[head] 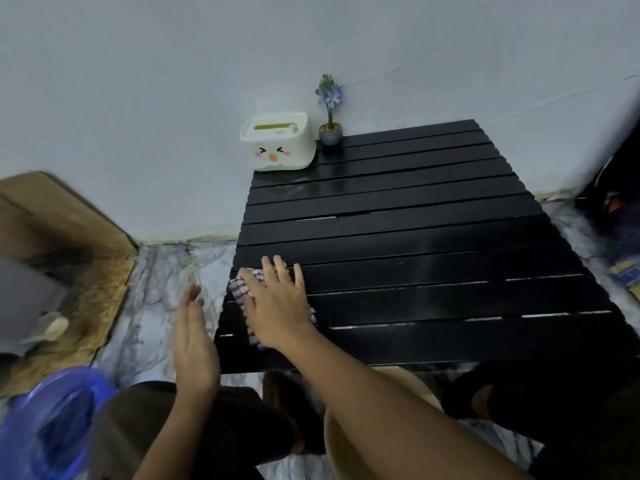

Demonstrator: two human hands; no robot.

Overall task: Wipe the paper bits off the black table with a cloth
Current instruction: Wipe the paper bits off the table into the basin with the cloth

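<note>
The black slatted table [415,237] stands low against the pale wall. My right hand [277,306] presses flat on a checked cloth [242,287] at the table's near left corner. The cloth shows only at its edges around my palm. My left hand [194,337] is held edge-up, fingers together and cupped, just off the table's left edge beside the cloth. It holds nothing that I can see. No paper bits are visible on the dark slats; a faint smear lies near the far left.
A white tissue box [278,142] with a cartoon face and a small potted purple flower [330,109] stand at the table's far left corner. A blue plastic bag [52,420] lies low left. A tan basin [346,445] sits under my right arm. A brown mat [69,271] lies at left.
</note>
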